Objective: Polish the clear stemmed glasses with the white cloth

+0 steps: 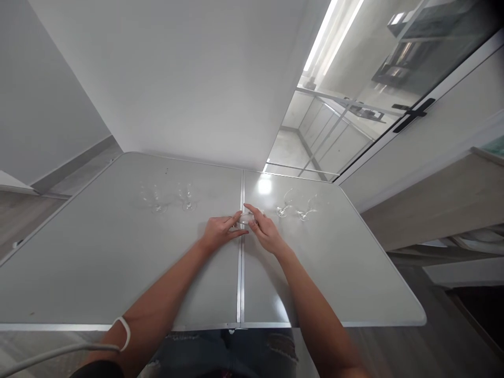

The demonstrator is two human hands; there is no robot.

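Where the near-left corner of the pale grey, metal-edged table lies, a thick white cable loops against the person's left forearm. Farther in, on the left half and nearer the far edge than the near one, stands a clear stemmed glass with a round foot; a second clear, round-footed glass is just beside it, to the right. Next comes the left hand, its thumb and fingers closed on the left side of a small, clear, rounded glass piece — the piece sits over the silvery metal seam that runs from the table's near edge to its far edge. From the other side the right hand grips the same piece between thumb and fingers; its full shape is hidden by the fingers, and whether it touches the tabletop I cannot tell. On the right half, toward the far-right corner, are a third clear stemmed glass and a fourth — near each other, not far from the right hand. Beyond that corner is a white-framed glass door with a black handle.
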